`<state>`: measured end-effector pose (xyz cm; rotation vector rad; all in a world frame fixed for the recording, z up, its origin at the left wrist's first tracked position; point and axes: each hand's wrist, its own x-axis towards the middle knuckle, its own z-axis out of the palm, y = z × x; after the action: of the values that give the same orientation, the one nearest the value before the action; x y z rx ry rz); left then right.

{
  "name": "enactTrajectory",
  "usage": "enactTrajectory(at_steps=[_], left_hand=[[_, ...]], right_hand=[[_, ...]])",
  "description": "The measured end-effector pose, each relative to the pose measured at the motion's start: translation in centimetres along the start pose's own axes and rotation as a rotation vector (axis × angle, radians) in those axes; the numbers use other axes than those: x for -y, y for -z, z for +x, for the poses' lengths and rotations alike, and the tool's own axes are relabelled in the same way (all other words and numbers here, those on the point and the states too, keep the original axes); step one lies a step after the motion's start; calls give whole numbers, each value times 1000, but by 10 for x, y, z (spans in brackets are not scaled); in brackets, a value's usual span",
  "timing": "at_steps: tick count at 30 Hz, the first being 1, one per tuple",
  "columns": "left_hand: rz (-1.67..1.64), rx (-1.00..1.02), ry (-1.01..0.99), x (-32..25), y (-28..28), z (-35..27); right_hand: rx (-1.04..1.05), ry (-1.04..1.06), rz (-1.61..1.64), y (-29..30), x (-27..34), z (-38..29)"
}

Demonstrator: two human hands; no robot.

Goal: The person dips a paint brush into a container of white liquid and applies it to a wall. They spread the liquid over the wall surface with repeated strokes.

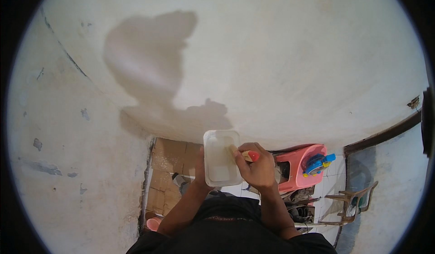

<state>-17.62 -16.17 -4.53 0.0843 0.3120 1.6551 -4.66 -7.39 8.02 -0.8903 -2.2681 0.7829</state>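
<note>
My left hand (201, 173) supports a white rectangular plastic tub (208, 162) from its left side, with most of the fingers hidden behind it. Pale liquid, perhaps paint, appears to lie inside the tub. In my right hand (260, 170) is a paintbrush (248, 156) with a pale wooden handle and a red end. Its bristles are inside the tub's right side, blurred against the pale contents. Both hands are in front of my chest, close to the off-white wall (272, 67).
To the right, a pink plastic stool (289, 184) carries a small blue and yellow fan (314, 165). A brown chair (348, 203) stands farther right. Flattened cardboard (163, 186) covers floor at left, near a pink container (154, 223). The left wall (68, 145) has peeling patches.
</note>
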Motion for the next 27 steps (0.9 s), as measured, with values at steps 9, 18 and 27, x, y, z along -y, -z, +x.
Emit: enactTrajectory(at_steps=[9,18,27], left_hand=[[14,18,9,-2,-3,1],[34,54,32,0,-10,-4],[58,37,37,-4,-20,-5]], right_hand=[[12,38,19,6,7,3],[116,230,111,17,-11,-7],[95,324,3,8,-17,-12]])
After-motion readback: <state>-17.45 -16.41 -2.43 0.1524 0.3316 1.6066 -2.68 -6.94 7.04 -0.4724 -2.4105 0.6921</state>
